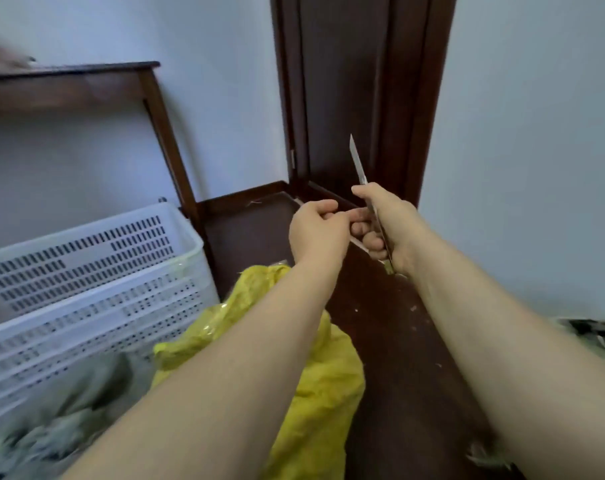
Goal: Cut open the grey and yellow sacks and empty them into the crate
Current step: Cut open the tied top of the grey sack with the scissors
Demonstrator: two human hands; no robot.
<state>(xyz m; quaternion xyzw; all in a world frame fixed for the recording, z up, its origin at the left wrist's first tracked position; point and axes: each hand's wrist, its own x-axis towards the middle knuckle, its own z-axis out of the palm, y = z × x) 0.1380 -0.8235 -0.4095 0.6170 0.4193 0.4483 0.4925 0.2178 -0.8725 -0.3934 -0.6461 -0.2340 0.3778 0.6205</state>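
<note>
The dark wooden floor (408,358) carries a white perforated crate (86,271) at the left, close to the wall (69,168). Just beside it lies a crumpled yellow sack (322,393). A grey sack (72,410), blurred, lies along the crate's near side next to the yellow one. Small pale scraps (413,308) dot the bare boards to the right.

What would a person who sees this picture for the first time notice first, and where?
First the thin metal knife, blade pointing up, gripped by the right hand in the middle, before the dark wooden door; the left hand is close beside it. Below, under the left forearm, lies the crumpled bright yellow sack, and at the left stands the white perforated plastic crate.
</note>
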